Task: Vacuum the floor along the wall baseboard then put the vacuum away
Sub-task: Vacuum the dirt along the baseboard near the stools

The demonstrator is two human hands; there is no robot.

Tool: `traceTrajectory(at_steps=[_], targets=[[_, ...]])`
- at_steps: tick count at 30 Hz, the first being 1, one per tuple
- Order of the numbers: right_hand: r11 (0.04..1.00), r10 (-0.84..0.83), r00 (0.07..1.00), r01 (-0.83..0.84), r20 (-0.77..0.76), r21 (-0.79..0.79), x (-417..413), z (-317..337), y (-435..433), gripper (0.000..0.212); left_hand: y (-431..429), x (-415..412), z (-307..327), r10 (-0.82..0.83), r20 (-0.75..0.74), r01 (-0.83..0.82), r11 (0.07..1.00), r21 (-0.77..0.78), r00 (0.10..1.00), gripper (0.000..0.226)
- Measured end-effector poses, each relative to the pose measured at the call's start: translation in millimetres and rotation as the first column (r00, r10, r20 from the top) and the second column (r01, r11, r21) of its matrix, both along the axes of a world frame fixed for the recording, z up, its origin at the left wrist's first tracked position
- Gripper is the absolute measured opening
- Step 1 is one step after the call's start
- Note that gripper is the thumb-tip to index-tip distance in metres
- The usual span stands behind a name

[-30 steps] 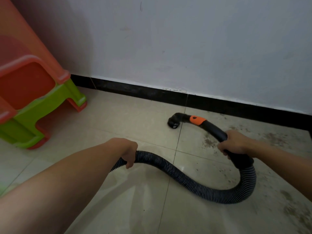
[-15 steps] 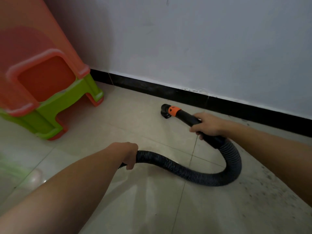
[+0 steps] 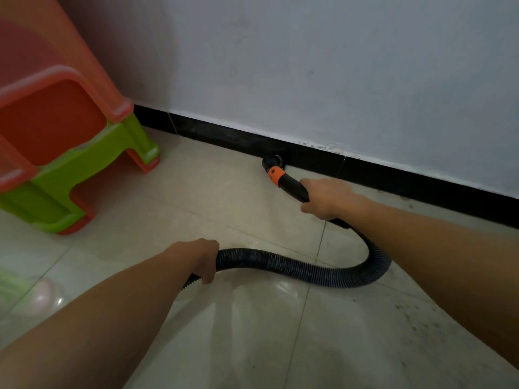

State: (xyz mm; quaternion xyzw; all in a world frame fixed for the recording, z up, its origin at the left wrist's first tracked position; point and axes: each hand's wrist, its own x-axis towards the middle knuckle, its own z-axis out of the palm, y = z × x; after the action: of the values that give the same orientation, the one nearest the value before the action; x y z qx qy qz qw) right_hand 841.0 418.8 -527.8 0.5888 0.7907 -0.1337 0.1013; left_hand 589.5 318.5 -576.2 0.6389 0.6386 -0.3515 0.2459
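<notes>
Plastic stools (image 3: 70,153) far left. My left hand (image 3: 200,259) is wrapped round the ribbed hose (image 3: 295,266). The nozzle (image 3: 273,162) was out on open tile a second ago and now its mouth is against the baseboard (image 3: 393,175), so the edge pass looks under way. My right hand (image 3: 325,199) is clamped on the handle (image 3: 295,189); the nozzle is just ahead-left of it.

Off to my left stands a stack of moulded plastic stools: an orange plastic stool (image 3: 56,116) on top, a lime-green plastic stool (image 3: 50,192) nested under it, and orange feet (image 3: 147,164) showing beneath the green legs. Nearer me, at the left edge, lies a pale pinkish rounded blur (image 3: 42,297), too soft to identify.
</notes>
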Motion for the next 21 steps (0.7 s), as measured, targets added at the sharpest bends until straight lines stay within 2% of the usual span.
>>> traceTrajectory(at_steps=[12,21], targets=[[0.938,-0.346,0.935,0.344,-0.081,-0.042,142,-5,-82,0.038,7,73,15,-0.15,0.035,0.152,0.987,-0.048,0.988,0.061],[0.775,-0.63,0.762,0.628,-0.149,-0.07,248,-2,-136,0.037,11,148,25,-0.262,0.106,0.268,0.962,-0.056,0.959,0.054]])
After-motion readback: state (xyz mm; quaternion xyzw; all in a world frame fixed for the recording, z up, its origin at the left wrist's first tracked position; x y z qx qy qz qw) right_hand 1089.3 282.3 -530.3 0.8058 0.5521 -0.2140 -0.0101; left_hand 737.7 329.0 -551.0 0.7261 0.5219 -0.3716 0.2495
